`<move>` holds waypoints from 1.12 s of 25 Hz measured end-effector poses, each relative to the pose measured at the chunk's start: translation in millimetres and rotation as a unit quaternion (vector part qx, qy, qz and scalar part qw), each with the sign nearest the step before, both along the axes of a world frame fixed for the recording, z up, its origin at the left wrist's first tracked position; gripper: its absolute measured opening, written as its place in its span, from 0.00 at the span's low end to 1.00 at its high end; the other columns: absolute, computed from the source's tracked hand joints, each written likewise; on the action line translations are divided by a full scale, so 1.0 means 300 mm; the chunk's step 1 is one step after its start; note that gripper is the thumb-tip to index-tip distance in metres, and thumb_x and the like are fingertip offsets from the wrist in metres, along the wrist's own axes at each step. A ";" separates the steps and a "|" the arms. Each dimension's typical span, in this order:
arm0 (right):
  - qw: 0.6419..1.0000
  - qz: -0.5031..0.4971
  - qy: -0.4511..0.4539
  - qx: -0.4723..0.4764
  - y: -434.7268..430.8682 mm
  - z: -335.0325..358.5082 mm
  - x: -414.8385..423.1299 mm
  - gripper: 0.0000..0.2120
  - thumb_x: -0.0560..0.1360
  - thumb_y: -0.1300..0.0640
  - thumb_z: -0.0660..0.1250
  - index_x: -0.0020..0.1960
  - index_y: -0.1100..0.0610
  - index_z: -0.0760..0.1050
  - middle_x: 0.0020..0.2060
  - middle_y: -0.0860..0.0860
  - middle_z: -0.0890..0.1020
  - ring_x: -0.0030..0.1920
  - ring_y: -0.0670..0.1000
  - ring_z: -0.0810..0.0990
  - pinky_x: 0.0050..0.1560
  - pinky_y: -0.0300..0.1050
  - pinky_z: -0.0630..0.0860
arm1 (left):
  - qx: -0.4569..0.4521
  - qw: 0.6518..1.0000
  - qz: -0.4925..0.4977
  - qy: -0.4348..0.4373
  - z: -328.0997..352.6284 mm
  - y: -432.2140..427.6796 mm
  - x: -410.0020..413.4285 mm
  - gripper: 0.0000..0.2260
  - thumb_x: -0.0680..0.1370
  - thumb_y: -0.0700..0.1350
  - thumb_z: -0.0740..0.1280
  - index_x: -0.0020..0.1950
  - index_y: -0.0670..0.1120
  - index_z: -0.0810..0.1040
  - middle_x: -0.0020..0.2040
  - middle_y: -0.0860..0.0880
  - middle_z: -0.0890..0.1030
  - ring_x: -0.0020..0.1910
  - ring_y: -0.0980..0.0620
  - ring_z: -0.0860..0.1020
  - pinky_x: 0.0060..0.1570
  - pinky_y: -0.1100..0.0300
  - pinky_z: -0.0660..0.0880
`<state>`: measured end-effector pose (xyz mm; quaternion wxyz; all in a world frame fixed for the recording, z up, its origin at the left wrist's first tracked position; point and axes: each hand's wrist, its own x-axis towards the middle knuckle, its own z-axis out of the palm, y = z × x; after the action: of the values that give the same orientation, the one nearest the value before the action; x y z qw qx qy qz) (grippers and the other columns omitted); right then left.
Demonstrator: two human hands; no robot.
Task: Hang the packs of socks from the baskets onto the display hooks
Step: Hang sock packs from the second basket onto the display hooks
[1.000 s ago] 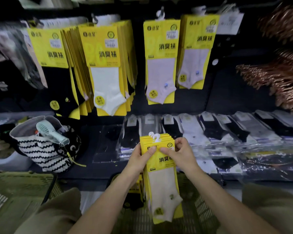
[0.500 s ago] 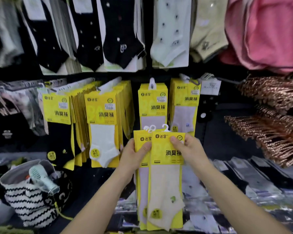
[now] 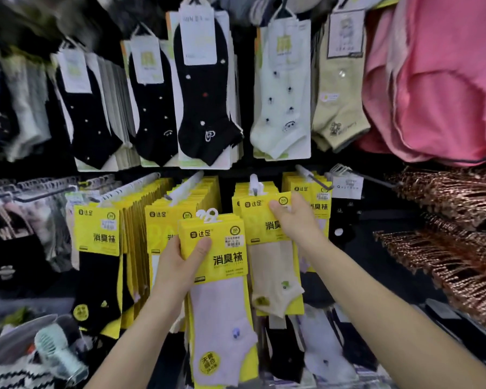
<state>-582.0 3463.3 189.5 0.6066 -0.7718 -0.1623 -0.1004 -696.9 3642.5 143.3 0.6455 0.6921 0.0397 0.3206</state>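
- A beige-sock pack is pinched at its yellow card by the right hand, thumb on the front, just under the white hook. Whether its hanger is on the hook cannot be told.
- A stack of packs, lilac sock foremost, is gripped by the left hand below and left of the hook. The fingers behind it are hidden.
- Far below and left of the hook, a fan is seen blurred.

Two hands, one pack stack, one single pack, one fan
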 end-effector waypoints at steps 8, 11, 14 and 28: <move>0.997 -0.055 -0.011 -0.054 0.041 -0.038 0.029 0.11 0.76 0.49 0.65 0.44 0.55 0.67 0.38 0.49 0.73 0.40 0.50 0.73 0.34 0.43 0.68 | -0.009 1.000 -0.014 0.000 0.021 0.001 0.020 0.06 0.73 0.50 0.68 0.49 0.54 0.75 0.48 0.55 0.82 0.43 0.60 0.82 0.36 0.67 0.77; 0.991 -0.115 -0.064 -0.013 0.007 -0.080 -0.005 0.16 0.73 0.48 0.68 0.53 0.52 0.66 0.46 0.49 0.75 0.45 0.50 0.75 0.43 0.45 0.74 | -0.016 1.000 -0.027 -0.006 0.029 -0.015 0.032 0.05 0.74 0.49 0.68 0.49 0.54 0.75 0.46 0.56 0.83 0.40 0.63 0.82 0.32 0.70 0.76; 0.994 -0.011 -0.094 0.049 0.022 -0.120 -0.084 0.14 0.70 0.47 0.71 0.47 0.49 0.67 0.41 0.47 0.75 0.42 0.49 0.75 0.42 0.36 0.73 | -0.012 0.999 -0.034 -0.007 0.034 -0.045 0.047 0.07 0.73 0.50 0.69 0.49 0.53 0.76 0.46 0.55 0.83 0.40 0.61 0.82 0.32 0.69 0.76; 0.995 -0.024 0.013 0.094 -0.016 -0.048 -0.054 0.08 0.77 0.57 0.63 0.50 0.62 0.73 0.49 0.61 0.81 0.52 0.62 0.79 0.54 0.63 0.76 | -0.039 0.997 0.044 -0.041 0.015 -0.021 0.011 0.02 0.77 0.51 0.64 0.49 0.57 0.73 0.47 0.60 0.79 0.42 0.66 0.79 0.31 0.73 0.74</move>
<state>-598.1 3458.4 175.1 0.6757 -0.7164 -0.1261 -0.1196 -693.5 3636.2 147.7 0.6587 0.6499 0.0562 0.3749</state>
